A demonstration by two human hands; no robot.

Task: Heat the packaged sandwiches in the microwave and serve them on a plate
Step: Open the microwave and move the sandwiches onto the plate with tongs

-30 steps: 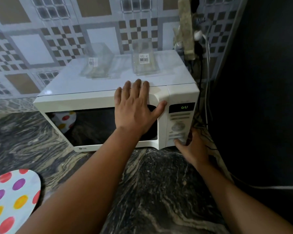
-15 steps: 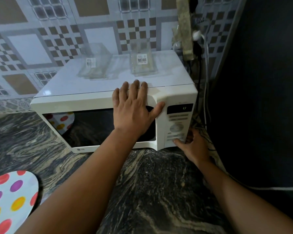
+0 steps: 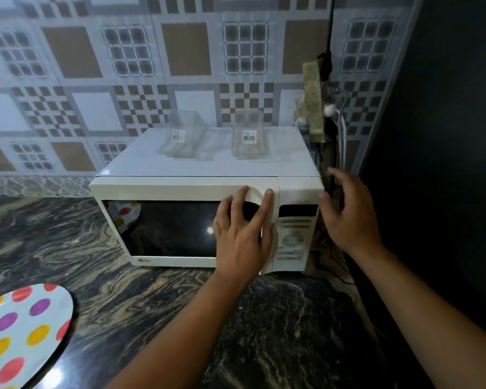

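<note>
A white microwave [image 3: 180, 186] stands on the dark marbled counter with its door closed and its display dark. My left hand [image 3: 243, 237] lies against the right end of the door, fingers spread, beside the control panel [image 3: 293, 237]. My right hand [image 3: 347, 217] hovers open by the microwave's right side, holding nothing. Two clear plastic sandwich packages sit on top of the microwave, one at the left [image 3: 184, 137] and one at the right [image 3: 249, 136], both with barcode labels. A white plate with coloured dots [image 3: 20, 335] rests at the counter's lower left.
The patterned tile wall runs behind the microwave. A wall socket with plugs and cables [image 3: 330, 108] hangs just right of the microwave. A dark surface [image 3: 446, 164] closes off the right side. The marbled counter [image 3: 264, 318] spreads in front.
My right hand has left the control panel's bottom and risen to the microwave's right side. My left hand slid lower and right on the door. The display went dark. The view pulled back.
</note>
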